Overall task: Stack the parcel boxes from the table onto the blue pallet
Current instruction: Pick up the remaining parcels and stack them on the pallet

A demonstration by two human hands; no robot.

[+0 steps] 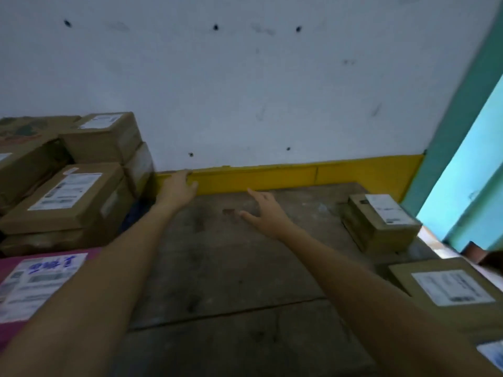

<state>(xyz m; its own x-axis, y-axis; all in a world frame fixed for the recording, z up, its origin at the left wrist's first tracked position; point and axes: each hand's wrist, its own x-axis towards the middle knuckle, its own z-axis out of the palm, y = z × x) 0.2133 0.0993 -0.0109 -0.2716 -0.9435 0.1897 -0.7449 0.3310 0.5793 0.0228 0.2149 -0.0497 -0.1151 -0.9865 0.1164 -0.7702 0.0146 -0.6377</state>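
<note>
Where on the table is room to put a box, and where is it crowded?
The table is bare in the middle, from the yellow strip to the near edge, between the stack and the small box. The left hand and right hand are over its far part. Crowded: right, that box and a bigger box; left, the stack and pink parcel.

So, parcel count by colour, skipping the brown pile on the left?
Brown: 2, far box and near box, both at the right; the far one may be two stacked, too blurred to tell
Pink: 1, pink parcel at lower left
Total: 3. The cut-off label at bottom right is not counted.
</note>
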